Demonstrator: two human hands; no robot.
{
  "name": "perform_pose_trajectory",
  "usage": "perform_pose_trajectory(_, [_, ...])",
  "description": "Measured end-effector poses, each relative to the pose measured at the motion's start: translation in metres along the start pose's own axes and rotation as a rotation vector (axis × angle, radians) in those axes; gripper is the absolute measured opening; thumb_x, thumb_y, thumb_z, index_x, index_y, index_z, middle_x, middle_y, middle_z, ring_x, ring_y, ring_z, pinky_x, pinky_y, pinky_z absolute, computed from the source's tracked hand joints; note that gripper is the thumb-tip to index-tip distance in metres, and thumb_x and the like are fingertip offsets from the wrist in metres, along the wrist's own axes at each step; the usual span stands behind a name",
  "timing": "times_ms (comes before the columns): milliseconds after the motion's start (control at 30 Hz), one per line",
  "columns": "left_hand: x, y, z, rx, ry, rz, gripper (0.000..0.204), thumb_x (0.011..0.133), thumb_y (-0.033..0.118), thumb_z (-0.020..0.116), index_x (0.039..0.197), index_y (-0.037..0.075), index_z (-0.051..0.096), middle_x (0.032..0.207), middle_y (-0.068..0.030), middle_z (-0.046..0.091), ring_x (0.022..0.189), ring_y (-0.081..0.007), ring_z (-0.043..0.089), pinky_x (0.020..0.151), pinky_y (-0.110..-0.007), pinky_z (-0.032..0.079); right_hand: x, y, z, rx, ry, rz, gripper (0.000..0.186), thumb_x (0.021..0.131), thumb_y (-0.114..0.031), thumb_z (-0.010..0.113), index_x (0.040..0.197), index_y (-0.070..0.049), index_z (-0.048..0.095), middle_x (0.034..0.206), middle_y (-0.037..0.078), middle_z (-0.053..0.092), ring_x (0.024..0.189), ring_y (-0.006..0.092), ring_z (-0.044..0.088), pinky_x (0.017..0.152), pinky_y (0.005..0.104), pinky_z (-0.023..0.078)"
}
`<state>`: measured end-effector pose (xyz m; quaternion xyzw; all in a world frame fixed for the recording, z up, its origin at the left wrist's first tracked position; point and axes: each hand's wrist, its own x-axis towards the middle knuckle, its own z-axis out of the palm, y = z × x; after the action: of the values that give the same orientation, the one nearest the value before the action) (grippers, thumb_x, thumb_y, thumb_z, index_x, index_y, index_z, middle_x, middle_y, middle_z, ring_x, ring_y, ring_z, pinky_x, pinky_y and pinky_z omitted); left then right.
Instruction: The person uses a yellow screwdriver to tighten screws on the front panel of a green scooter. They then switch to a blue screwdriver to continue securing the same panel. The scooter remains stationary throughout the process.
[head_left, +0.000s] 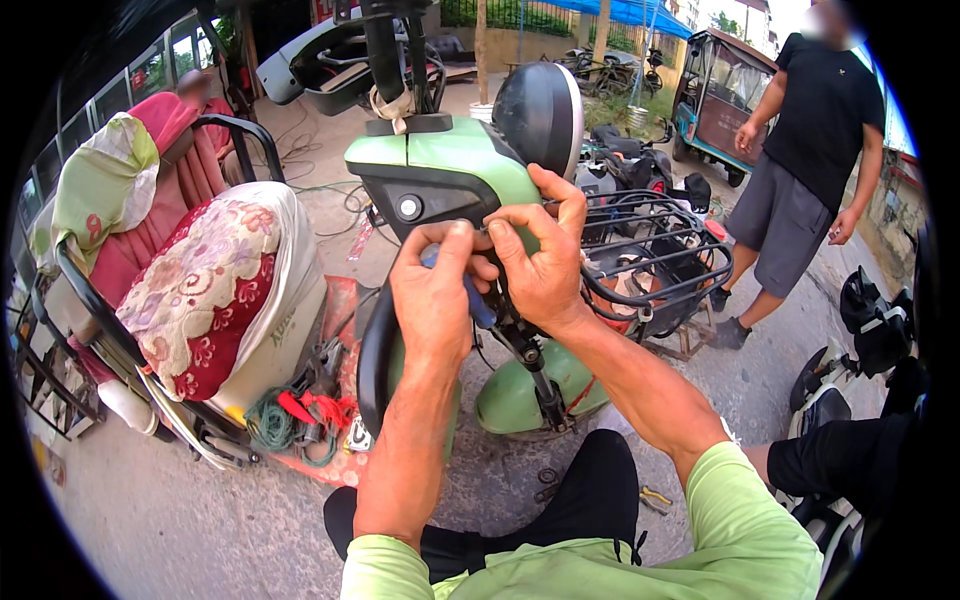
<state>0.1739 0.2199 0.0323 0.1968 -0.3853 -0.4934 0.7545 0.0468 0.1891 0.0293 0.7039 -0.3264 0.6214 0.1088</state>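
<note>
My left hand (435, 285) and my right hand (540, 262) meet in front of a green scooter's front panel (450, 150). Both are closed in a pinch, fingertips almost touching, around something small and dark that I cannot make out. A blue-handled tool (479, 306) shows at the fingers of my left hand; its working end is hidden. Set in a black part of the panel is a round silver lock or button (408, 207). Below my hands are the dark front fork (543, 380) and a green mudguard (515, 392).
A seat with a floral cover (205, 290) stands left, beside tangled green cord (272, 420). A black wire rack (650, 250) is at the right. One person (810, 130) stands beyond it; another (215, 115) sits far left. Pliers (655, 498) lie near my knee.
</note>
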Motion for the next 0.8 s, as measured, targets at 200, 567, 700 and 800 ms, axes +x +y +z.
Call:
perform_pose_trajectory(200, [0.003, 0.044, -0.022, -0.166, 0.25, 0.324, 0.038, 0.106, 0.041, 0.043, 0.09, 0.007, 0.05, 0.083, -0.0142, 0.063, 0.077, -0.0237, 0.057, 0.073, -0.037, 0.048, 0.002, -0.007, -0.002, 0.124, -0.056, 0.162, 0.019, 0.097, -0.025, 0.065, 0.095, -0.007, 0.071, 0.141, 0.015, 0.039, 0.131, 0.0286, 0.039, 0.11, 0.0419, 0.03])
perform_pose_trajectory(567, [0.025, 0.042, -0.03, -0.254, 0.519, 0.37, 0.053, 0.105, 0.053, 0.039, 0.098, 0.002, 0.05, 0.09, -0.0153, 0.063, 0.078, -0.025, 0.062, 0.073, -0.039, 0.053, 0.001, -0.009, 0.0, 0.289, -0.035, 0.255, 0.025, 0.097, -0.027, 0.061, 0.093, -0.004, 0.068, 0.141, 0.016, 0.039, 0.132, 0.0292, 0.036, 0.112, 0.0425, 0.027])
perform_pose_trajectory(700, [0.021, 0.037, -0.028, -0.205, 0.545, 0.423, 0.051, 0.105, 0.052, 0.039, 0.1, 0.003, 0.051, 0.09, -0.0141, 0.064, 0.076, -0.0231, 0.061, 0.061, -0.036, 0.05, 0.0, -0.009, 0.001, 0.297, -0.027, 0.261, 0.025, 0.098, -0.025, 0.059, 0.095, -0.002, 0.066, 0.142, 0.016, 0.039, 0.131, 0.0288, 0.037, 0.112, 0.0418, 0.027])
perform_pose_trajectory(800, [0.01, 0.031, -0.033, -0.119, 0.42, 0.464, 0.045, 0.105, 0.046, 0.045, 0.103, 0.002, 0.049, 0.092, -0.016, 0.064, 0.072, -0.021, 0.061, 0.054, -0.033, 0.048, 0.0, -0.011, 0.003, 0.328, -0.019, 0.273, 0.026, 0.099, -0.025, 0.057, 0.096, 0.0, 0.064, 0.142, 0.016, 0.039, 0.13, 0.0282, 0.038, 0.111, 0.0409, 0.029])
